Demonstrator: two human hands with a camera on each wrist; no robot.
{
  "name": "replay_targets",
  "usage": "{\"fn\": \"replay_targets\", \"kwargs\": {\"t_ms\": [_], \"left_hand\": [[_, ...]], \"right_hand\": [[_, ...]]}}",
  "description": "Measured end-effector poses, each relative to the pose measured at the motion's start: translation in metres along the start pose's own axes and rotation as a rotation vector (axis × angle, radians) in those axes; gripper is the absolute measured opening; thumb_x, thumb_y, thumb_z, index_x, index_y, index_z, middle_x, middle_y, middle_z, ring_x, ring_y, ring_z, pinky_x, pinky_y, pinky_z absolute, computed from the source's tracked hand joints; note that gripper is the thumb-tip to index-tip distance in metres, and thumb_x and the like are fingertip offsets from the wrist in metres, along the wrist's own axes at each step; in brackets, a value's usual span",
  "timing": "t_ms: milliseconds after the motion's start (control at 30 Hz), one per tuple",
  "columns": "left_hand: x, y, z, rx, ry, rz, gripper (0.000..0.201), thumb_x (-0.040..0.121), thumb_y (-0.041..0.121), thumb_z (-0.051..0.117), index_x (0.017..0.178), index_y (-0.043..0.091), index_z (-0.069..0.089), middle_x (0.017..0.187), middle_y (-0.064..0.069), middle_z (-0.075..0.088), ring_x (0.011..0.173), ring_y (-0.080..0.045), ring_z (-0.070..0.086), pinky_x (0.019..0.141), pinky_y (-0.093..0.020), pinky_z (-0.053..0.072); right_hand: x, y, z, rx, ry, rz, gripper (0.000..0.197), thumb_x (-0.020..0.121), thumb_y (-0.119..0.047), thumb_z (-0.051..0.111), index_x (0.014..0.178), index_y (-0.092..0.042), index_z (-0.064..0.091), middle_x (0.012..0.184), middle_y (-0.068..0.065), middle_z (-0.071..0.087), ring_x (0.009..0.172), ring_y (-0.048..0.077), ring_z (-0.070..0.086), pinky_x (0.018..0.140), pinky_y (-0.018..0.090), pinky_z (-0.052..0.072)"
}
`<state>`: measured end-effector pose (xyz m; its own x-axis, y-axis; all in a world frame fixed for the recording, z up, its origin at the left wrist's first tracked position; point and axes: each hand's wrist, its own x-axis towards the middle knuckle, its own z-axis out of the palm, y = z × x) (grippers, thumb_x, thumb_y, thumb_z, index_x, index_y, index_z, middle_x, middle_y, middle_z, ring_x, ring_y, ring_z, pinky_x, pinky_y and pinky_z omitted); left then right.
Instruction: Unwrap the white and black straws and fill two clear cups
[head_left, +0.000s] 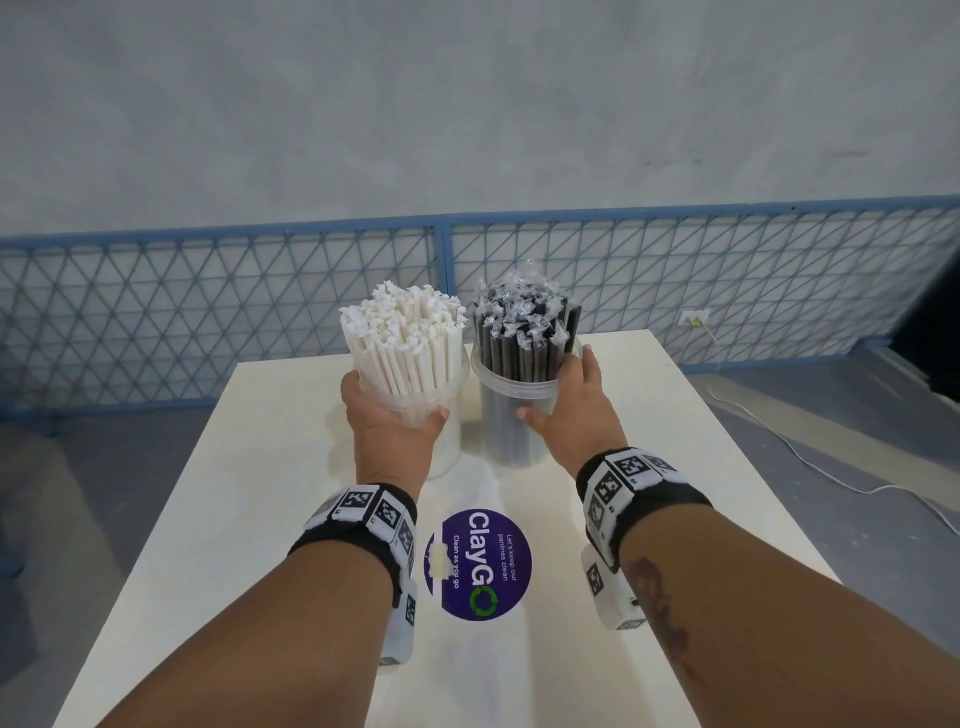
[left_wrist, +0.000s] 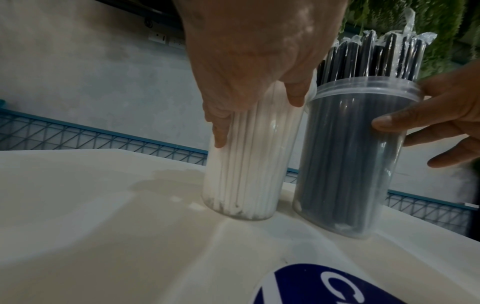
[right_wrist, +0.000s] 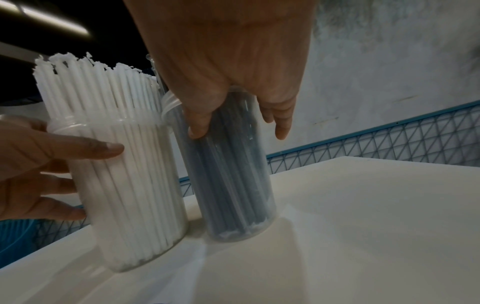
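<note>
Both clear cups stand side by side on the table (head_left: 675, 467). The left hand (head_left: 389, 426) grips the white-straw cup (left_wrist: 246, 164); the right hand (head_left: 571, 410) grips the black-straw cup (left_wrist: 348, 164). Fingers wrap behind, mostly hidden; the straws' lower halves blur through plastic.

Purple round sticker (head_left: 478, 564) (white lettering) on cream table (head_left: 675, 467); blue mesh fence (head_left: 208, 306) behind

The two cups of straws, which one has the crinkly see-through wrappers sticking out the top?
The cup of black straws, held by the right hand. The cup of white straws in the left hand shows white paper tips instead.
</note>
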<state>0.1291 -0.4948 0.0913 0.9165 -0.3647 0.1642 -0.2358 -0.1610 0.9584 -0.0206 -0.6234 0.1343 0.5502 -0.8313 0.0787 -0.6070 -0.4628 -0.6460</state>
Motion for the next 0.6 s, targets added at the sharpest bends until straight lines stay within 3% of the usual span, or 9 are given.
{"fn": "replay_targets", "kwargs": {"t_ms": [333,433,500,600], "left_hand": [[0.001,0.003,0.001,0.015,-0.012,0.008,0.099,0.073,0.011,0.087,0.144,0.023,0.02,0.146,-0.006,0.04,0.123,-0.017,0.045,0.104,-0.029,0.039],[-0.003,0.006,-0.001,0.035,-0.011,-0.035,0.119,0.07,0.014,0.091,0.154,0.026,0.007,0.155,-0.008,0.032,0.136,-0.021,0.041,0.112,-0.031,0.034],[-0.008,0.01,-0.004,0.063,-0.015,-0.078,0.131,0.069,0.019,0.092,0.157,0.028,-0.003,0.161,-0.009,0.023,0.147,-0.025,0.033,0.121,-0.039,0.029],[-0.026,0.014,-0.01,0.074,-0.018,-0.105,0.132,0.073,0.018,0.09,0.158,0.027,-0.01,0.166,-0.008,0.012,0.152,-0.025,0.024,0.125,-0.043,0.024]], "right_hand": [[0.0,0.007,-0.002,-0.033,-0.019,-0.034,0.084,0.083,-0.026,0.073,0.15,-0.02,0.023,0.164,0.004,-0.001,0.133,0.03,0.046,0.104,0.036,0.04],[-0.001,0.006,-0.004,-0.03,-0.035,-0.052,0.088,0.081,-0.025,0.075,0.151,-0.024,0.02,0.164,0.006,0.0,0.14,0.029,0.038,0.109,0.036,0.035],[-0.003,0.005,-0.005,-0.013,-0.027,-0.057,0.092,0.08,-0.024,0.076,0.152,-0.025,0.018,0.164,0.006,0.001,0.144,0.027,0.032,0.111,0.037,0.033],[-0.01,0.003,-0.008,0.031,0.035,-0.08,0.097,0.08,-0.023,0.076,0.154,-0.024,0.013,0.164,0.005,0.003,0.147,0.025,0.024,0.115,0.037,0.028]]}}
